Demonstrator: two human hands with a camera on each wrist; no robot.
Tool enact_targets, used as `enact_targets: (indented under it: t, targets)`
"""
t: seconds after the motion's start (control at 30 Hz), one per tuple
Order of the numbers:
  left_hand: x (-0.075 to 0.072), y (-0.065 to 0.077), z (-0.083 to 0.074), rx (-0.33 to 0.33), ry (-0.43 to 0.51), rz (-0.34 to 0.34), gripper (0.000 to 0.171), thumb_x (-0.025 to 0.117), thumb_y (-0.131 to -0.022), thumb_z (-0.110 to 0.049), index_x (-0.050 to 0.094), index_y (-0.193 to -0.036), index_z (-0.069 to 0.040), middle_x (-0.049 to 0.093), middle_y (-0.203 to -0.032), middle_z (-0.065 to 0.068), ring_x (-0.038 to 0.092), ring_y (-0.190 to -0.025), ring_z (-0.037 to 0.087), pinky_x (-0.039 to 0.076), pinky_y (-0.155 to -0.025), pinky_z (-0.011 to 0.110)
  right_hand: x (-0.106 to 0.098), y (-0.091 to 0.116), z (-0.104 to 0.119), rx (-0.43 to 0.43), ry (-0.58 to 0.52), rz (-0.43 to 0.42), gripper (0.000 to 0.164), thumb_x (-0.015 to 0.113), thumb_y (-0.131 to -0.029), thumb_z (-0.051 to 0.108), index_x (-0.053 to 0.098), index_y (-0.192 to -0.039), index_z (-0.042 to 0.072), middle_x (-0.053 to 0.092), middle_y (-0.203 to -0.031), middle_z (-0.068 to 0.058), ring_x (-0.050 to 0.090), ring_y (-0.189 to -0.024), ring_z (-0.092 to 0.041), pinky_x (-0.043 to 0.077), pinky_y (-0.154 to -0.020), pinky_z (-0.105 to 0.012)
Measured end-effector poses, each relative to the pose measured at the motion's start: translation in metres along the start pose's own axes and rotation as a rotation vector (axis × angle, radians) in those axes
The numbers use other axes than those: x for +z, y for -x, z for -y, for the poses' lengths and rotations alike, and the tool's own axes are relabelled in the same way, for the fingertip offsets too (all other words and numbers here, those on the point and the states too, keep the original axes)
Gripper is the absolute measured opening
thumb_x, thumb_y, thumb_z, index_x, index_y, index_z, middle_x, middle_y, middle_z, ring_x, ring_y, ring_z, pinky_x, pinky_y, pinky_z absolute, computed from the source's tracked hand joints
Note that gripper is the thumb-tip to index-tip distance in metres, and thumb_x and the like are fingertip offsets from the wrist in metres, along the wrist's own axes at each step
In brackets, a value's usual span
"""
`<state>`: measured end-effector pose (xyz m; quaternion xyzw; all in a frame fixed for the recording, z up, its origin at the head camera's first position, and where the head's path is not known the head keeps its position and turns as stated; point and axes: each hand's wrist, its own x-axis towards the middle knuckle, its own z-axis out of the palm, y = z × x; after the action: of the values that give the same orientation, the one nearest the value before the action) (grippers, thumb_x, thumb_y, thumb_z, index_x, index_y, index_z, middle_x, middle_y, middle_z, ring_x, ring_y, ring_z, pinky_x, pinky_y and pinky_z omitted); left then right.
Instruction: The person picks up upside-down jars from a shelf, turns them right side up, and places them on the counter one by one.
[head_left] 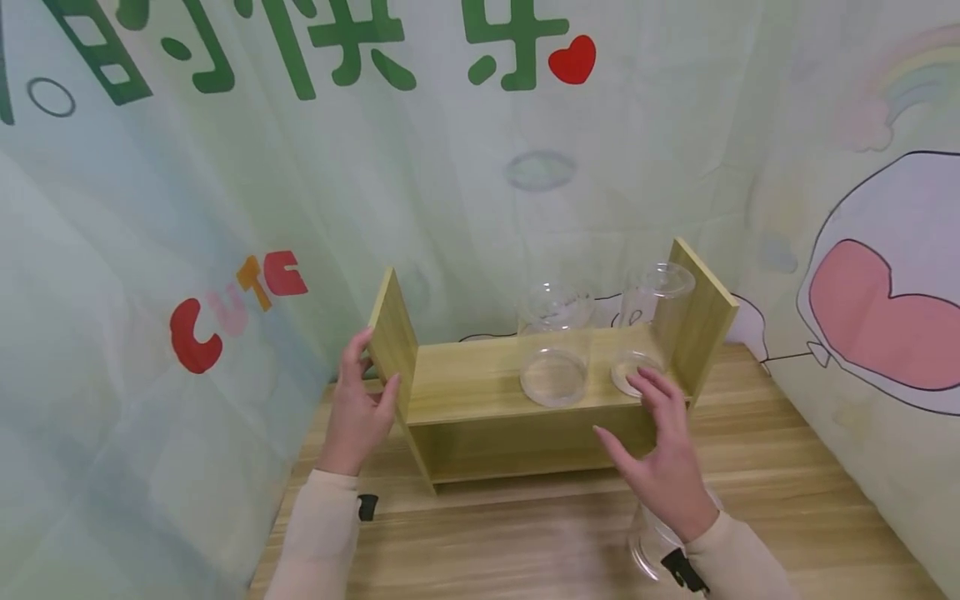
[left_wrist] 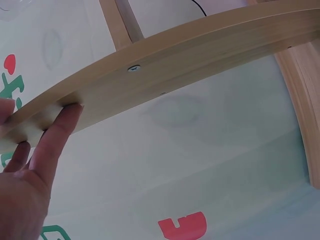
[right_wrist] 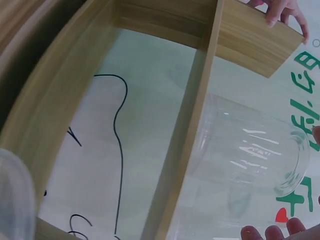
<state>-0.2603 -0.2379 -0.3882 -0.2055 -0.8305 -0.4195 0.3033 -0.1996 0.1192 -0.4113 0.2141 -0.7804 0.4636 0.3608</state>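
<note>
A light wooden two-tier shelf (head_left: 465, 375) stands on the table. My left hand (head_left: 360, 408) grips its left side panel (head_left: 393, 333), with fingers on the outer face and the thumb across the edge. On the upper board stand two clear cylindrical containers: a wider one (head_left: 555, 367) right of the middle and a narrower one (head_left: 652, 325) beside the right side panel (head_left: 701, 325). My right hand (head_left: 667, 458) is held in front of the shelf's right end, thumb and fingers spread, nothing in it. Its fingertips overlap the narrower container's base in the head view.
Another clear container (head_left: 648, 546) is on the wood-grain table (head_left: 480, 550) below my right wrist, partly hidden by it. A printed cloth backdrop (head_left: 450, 208) hangs close behind the shelf and along both sides of the table.
</note>
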Motion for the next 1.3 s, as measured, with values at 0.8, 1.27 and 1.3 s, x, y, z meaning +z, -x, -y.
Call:
enact_targets:
  t: [0.8,1.27,1.3]
  targets:
    - [-0.001,0.003,-0.007,-0.038,0.0,0.009,0.071,0.056,-0.084,0.005,0.019,-0.14,-0.019,0.03,-0.134,0.015,0.047,-0.109,0.035,0.052,-0.051,0.031,0.029,-0.048,0.004,0.001,0.0,0.044,0.079,0.081,-0.066,0.015,0.04,-0.133,0.009,0.028,-0.136,-0.009,0.031,-0.123,-0.021,0.039,-0.089,-0.043]
    - [0.001,0.002,-0.005,-0.038,-0.01,-0.011,0.071,0.056,-0.084,0.005,0.021,-0.14,-0.021,0.033,-0.133,0.014,0.048,-0.108,0.035,0.051,-0.05,0.03,0.043,-0.069,-0.005,-0.046,0.023,0.035,0.077,0.082,-0.065,0.016,0.042,-0.131,0.009,0.025,-0.139,-0.013,0.032,-0.121,-0.03,0.034,-0.093,-0.049]
    - [0.001,0.002,-0.005,-0.042,-0.011,-0.013,0.071,0.056,-0.084,0.005,0.021,-0.14,-0.021,0.033,-0.133,0.014,0.048,-0.108,0.034,0.051,-0.05,0.03,0.044,-0.07,-0.006,-0.054,0.027,0.035,0.077,0.082,-0.066,0.016,0.042,-0.131,0.009,0.024,-0.139,-0.012,0.032,-0.12,-0.03,0.034,-0.093,-0.049]
